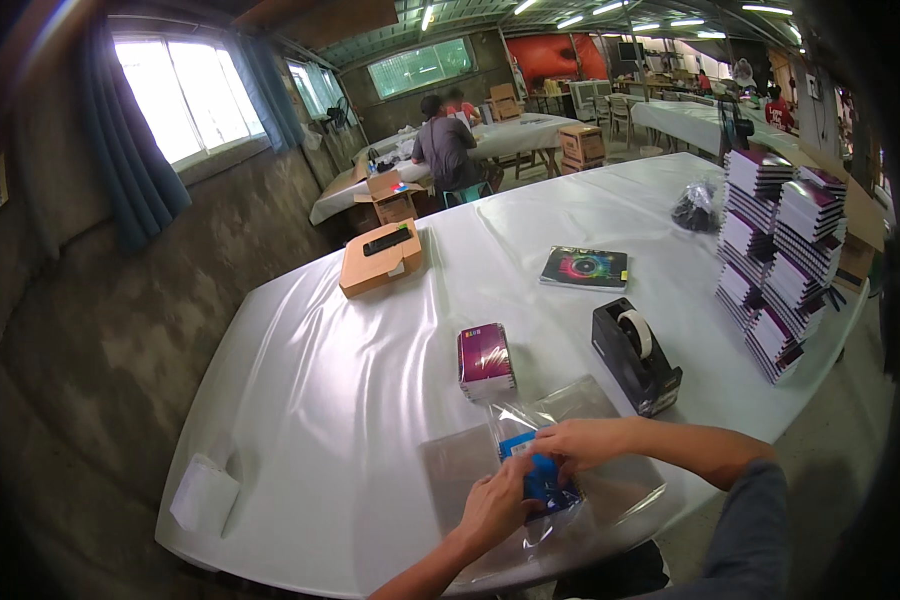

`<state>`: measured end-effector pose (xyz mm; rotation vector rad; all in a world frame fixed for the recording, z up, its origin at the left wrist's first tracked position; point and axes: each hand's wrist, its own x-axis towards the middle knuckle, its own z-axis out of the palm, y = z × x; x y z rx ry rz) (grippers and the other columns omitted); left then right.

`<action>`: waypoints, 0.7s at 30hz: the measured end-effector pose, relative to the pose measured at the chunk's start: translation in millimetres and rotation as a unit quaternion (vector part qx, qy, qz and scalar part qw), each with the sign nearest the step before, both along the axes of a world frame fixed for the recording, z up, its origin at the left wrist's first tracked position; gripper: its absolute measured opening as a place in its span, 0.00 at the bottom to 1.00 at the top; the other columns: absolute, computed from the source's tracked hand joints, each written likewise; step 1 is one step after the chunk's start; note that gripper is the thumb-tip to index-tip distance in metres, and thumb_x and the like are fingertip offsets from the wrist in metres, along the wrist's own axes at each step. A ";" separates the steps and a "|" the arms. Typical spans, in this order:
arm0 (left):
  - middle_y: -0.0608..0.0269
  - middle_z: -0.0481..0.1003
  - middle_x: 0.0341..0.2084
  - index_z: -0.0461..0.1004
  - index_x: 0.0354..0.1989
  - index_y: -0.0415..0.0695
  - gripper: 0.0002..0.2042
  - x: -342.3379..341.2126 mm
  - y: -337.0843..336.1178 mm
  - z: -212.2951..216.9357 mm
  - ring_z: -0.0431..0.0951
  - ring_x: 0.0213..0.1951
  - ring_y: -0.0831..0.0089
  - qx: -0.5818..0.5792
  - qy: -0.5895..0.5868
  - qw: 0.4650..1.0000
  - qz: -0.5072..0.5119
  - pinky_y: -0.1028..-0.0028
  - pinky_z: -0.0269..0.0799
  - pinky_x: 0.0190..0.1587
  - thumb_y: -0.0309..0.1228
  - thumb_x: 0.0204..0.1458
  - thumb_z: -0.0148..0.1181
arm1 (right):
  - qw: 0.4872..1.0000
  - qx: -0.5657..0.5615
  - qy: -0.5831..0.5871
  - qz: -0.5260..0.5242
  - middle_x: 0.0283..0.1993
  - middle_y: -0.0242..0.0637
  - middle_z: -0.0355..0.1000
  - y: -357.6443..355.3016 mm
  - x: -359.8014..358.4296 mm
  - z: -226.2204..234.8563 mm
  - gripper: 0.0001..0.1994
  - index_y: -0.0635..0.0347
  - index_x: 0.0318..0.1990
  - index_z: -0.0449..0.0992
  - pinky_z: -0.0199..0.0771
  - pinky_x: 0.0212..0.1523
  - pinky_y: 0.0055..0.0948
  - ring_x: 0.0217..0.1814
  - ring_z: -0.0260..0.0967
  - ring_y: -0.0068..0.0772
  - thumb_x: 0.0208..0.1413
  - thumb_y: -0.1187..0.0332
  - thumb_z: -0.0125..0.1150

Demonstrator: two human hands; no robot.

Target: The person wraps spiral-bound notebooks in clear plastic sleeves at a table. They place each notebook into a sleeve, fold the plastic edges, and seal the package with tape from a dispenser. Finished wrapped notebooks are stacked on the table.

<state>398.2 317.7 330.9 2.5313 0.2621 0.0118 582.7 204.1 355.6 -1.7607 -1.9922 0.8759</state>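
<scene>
A small blue spiral notebook (547, 482) lies on sheets of clear plastic film (610, 486) at the table's near edge. Film is bunched around the notebook and shows as glossy folds. My left hand (494, 502) is closed at the notebook's left side, fingers bent over its cover and the film. From the right, my right hand (582, 440) reaches across the top edge, its fingers curled down onto the cover close to the left fingertips. Exactly what the fingertips pinch is partly hidden. Just beyond stands a short stack of purple notebooks (485, 358).
A black tape dispenser (635, 357) stands right of the film. Tall stacks of spiral notebooks (785, 250) rise at the right. Farther off lie a dark-covered book (584, 268) and a cardboard box (381, 258) with a black phone on top. White paper (205, 495) lies at left.
</scene>
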 end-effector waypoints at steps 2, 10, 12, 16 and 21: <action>0.60 0.63 0.57 0.60 0.56 0.48 0.33 -5.1 7.1 -10.3 0.59 0.60 0.51 0.083 -0.048 0.995 0.040 0.55 0.61 0.55 0.44 0.42 0.66 | 0.999 0.023 0.031 0.011 0.46 0.43 0.67 -2.0 9.7 -8.4 0.16 0.54 0.42 0.74 0.72 0.41 0.33 0.41 0.72 0.42 0.42 0.72 0.67; 0.68 0.44 0.68 0.52 0.66 0.62 0.44 -3.3 26.3 -30.1 0.40 0.67 0.44 -0.058 0.013 0.998 -0.029 0.36 0.38 0.60 0.60 0.40 0.61 | 0.968 0.204 0.138 0.041 0.39 0.33 0.71 -4.7 13.5 -41.1 0.03 0.54 0.27 0.77 0.71 0.38 0.29 0.38 0.71 0.34 0.44 0.72 0.65; 0.68 0.43 0.68 0.52 0.66 0.62 0.44 -0.8 27.5 -32.3 0.40 0.67 0.43 -0.079 0.025 0.996 -0.037 0.35 0.38 0.59 0.61 0.39 0.61 | 0.973 0.176 0.144 0.034 0.36 0.32 0.72 -6.8 13.5 -42.6 0.03 0.54 0.27 0.77 0.71 0.37 0.28 0.38 0.72 0.33 0.43 0.72 0.66; 0.68 0.43 0.68 0.54 0.65 0.59 0.44 11.5 14.5 -30.7 0.44 0.66 0.45 -0.105 0.027 0.993 -0.045 0.34 0.37 0.59 0.62 0.38 0.61 | 0.962 0.163 0.218 0.003 0.32 0.31 0.73 -6.6 9.0 -50.8 0.04 0.57 0.26 0.78 0.72 0.37 0.27 0.38 0.72 0.29 0.41 0.75 0.67; 0.62 0.44 0.67 0.59 0.63 0.54 0.43 12.4 6.9 -35.9 0.47 0.66 0.49 -0.141 -0.037 0.989 -0.031 0.42 0.38 0.63 0.59 0.37 0.64 | 0.950 0.163 0.265 -0.035 0.31 0.33 0.73 -7.9 2.1 -54.2 0.05 0.59 0.27 0.79 0.72 0.38 0.25 0.38 0.72 0.27 0.40 0.77 0.67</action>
